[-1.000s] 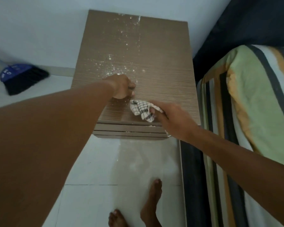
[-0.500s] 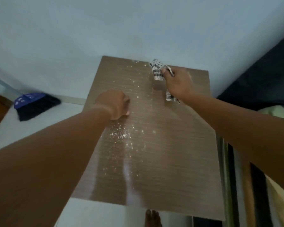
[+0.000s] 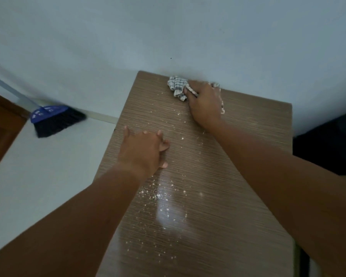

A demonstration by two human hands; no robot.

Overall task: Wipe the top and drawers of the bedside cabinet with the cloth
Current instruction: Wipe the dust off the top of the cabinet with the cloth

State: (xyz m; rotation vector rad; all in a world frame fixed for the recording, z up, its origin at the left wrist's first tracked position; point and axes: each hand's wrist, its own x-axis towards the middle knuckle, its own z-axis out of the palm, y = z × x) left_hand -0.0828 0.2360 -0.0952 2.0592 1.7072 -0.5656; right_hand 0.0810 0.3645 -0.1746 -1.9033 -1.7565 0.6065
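The brown wood-grain top of the bedside cabinet fills the middle of the view, strewn with white powder and crumbs down its centre. My right hand presses a white checked cloth onto the far edge of the top, right against the wall. My left hand rests flat on the top near its left edge, fingers spread, holding nothing. The drawers are out of sight below the top.
A pale wall stands directly behind the cabinet. A blue and black broom leans on the white floor at the left, beside a brown wooden door. Dark bedding lies to the right of the cabinet.
My right hand carried the cloth from the front edge to the far edge by the wall. My left hand went from a loose fist to flat with spread fingers.
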